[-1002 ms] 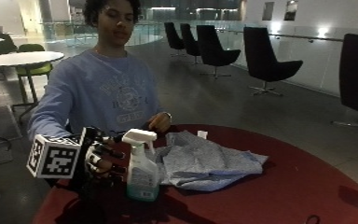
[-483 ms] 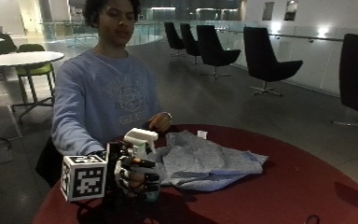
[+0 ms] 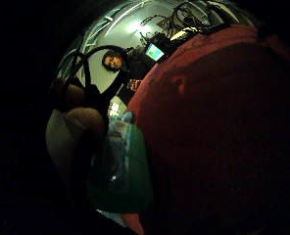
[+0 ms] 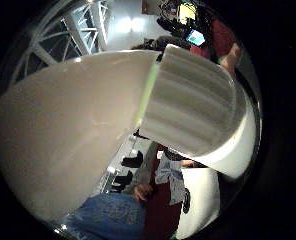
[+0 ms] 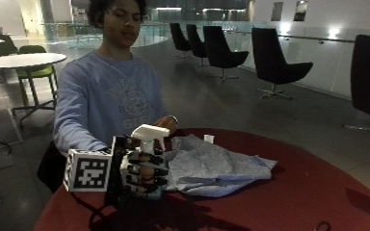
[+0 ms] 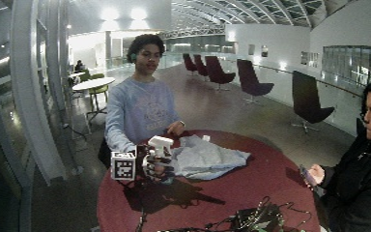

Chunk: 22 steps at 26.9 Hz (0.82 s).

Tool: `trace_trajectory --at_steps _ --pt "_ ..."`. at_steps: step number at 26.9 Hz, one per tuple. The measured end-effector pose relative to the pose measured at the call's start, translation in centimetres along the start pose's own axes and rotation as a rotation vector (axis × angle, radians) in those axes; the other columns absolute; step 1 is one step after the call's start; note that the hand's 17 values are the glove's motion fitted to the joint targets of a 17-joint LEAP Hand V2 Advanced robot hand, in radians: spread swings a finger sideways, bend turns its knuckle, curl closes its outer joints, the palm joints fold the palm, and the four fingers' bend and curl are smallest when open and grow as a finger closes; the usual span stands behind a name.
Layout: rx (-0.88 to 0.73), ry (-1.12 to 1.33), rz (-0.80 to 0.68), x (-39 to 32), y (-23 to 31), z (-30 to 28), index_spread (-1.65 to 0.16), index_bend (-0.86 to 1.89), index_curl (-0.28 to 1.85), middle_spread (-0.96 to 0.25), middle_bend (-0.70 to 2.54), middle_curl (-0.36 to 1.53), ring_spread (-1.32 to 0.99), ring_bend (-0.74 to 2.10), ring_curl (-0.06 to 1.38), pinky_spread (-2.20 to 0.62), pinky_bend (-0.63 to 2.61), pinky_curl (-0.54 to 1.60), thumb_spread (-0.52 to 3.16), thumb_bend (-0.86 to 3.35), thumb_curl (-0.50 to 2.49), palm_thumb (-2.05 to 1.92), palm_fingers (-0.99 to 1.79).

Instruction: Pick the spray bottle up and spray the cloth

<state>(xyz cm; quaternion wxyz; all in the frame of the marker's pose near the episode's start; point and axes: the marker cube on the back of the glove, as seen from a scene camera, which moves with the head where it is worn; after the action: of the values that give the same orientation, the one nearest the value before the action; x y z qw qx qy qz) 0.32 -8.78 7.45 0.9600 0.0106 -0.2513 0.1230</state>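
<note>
**Gloved hand holds one spray bottle beside one cloth**

A person in a light blue sweatshirt sits at a round, dark red table (image 5: 313,192). Their right hand (image 5: 143,171), in a black glove, is raised just above the table's near edge with its fingers curled around one spray bottle (image 5: 148,144). The bottle stands upright in the grip. Its white trigger head (image 5: 150,131) sticks up above the fingers, and its nozzle points toward the cloth side. The lower body of the bottle is mostly hidden behind the glove; in the little finger side palm view it shows as a pale greenish, see-through container (image 3: 123,166) close against the palm, with the red table beyond it. In the thumb side palm view the white head fills most of the picture (image 4: 188,110).

One cloth (image 5: 217,166), pale blue and crumpled into a loose heap, lies on the table just beside the gloved hand, on the nozzle side. The bottle and the cloth look very close, but whether they touch cannot be told.

The person's bare left hand (image 5: 167,122) rests at the far edge of the cloth, behind the bottle's head. Whether it grips the cloth cannot be told.
</note>
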Motion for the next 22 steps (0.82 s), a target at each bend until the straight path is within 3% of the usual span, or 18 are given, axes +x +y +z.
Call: trace_trajectory --at_steps 10,22 --pt "-0.333 0.200 0.025 -6.1 -1.6 -0.3 -0.26 0.15 0.35 -0.07 0.23 0.42 -0.07 0.53 0.38 -0.03 0.35 0.37 0.75 -0.03 0.53 0.97 1.21" --pt "-0.598 0.497 0.119 -9.1 -2.4 2.7 -0.25 0.15 0.38 -0.07 0.24 0.44 -0.07 0.55 0.39 -0.05 0.36 0.38 0.71 -0.03 0.56 0.96 1.20"
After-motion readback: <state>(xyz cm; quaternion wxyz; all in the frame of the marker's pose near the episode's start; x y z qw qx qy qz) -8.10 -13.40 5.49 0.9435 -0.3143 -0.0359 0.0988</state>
